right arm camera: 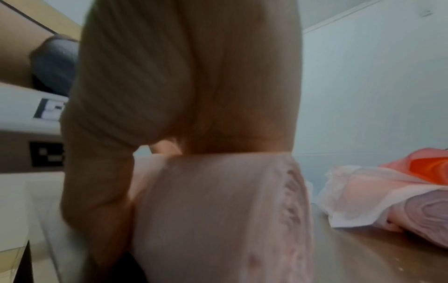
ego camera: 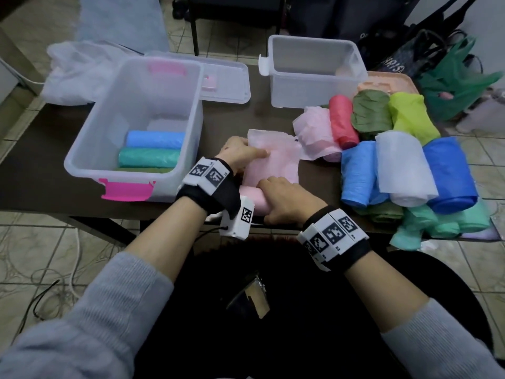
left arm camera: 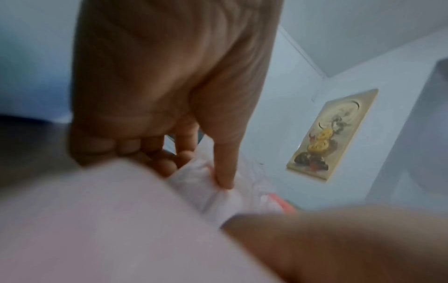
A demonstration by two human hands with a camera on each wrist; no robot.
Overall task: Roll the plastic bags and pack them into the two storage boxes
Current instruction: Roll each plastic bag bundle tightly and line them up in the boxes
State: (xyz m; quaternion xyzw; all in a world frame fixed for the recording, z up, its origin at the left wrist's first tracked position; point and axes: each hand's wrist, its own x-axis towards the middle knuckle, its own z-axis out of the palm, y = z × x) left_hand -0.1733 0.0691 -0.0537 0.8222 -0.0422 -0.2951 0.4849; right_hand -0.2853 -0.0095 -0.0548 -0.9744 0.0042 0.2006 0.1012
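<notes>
A pale pink bag [ego camera: 273, 162] lies at the table's front centre, its near end wound into a roll [ego camera: 252, 196]. My left hand [ego camera: 240, 154] holds the flat part at its left edge, with the thumb [left arm camera: 225, 166] pressing on the plastic [left arm camera: 109, 220] and the fingers curled beside it. My right hand [ego camera: 284, 198] curls over the roll [right arm camera: 213, 210], palm [right arm camera: 189, 86] on top. The left storage box [ego camera: 82, 160], with pink latches, holds a blue roll [ego camera: 155, 139] and a green roll [ego camera: 149, 157]. The right storage box [ego camera: 311, 86] looks empty.
Rolled bags lie heaped at the right: pink [ego camera: 317, 135], red [ego camera: 343, 121], olive [ego camera: 370, 113], lime [ego camera: 410, 119], blue [ego camera: 358, 173], white [ego camera: 404, 168], mint [ego camera: 437, 222]. A clear lid [ego camera: 226, 80] lies between the boxes. A white bag heap [ego camera: 73, 72] sits at the back left.
</notes>
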